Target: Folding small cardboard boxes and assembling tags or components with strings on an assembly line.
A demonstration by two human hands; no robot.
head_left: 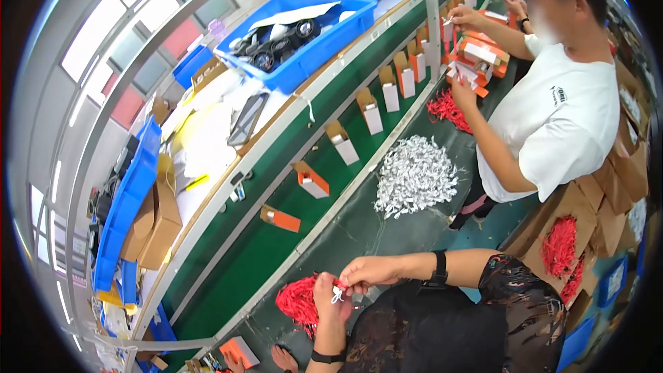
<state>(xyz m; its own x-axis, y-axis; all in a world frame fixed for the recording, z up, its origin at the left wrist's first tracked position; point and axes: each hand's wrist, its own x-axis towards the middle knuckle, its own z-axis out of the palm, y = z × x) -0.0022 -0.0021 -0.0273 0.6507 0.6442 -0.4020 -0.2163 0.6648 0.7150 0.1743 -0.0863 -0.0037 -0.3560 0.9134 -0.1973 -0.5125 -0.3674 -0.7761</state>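
My left hand (pixel 327 298) is closed, with thumb and fingers pinching a small looped white cord (pixel 337 294). From the right, my right hand (pixel 369 272) meets it, its fingertips pinched together on a bit of red at the same spot. What exactly the right fingertips grip is partly hidden. Beside and behind my left hand lies a heap of red cords (pixel 293 301) on the dark work surface (pixel 345 235). Farther off, to the right, is a big pile of small white cord bundles (pixel 416 176).
Open orange-and-white boxes (pixel 311 179) stand in a row on the green conveyor (pixel 238 269). Blue bins (pixel 297 79) sit on the bench beyond it. A person in a white shirt (pixel 559 110) works at the right. Another person's hand (pixel 283 358) is at the lower edge near an orange box (pixel 239 352).
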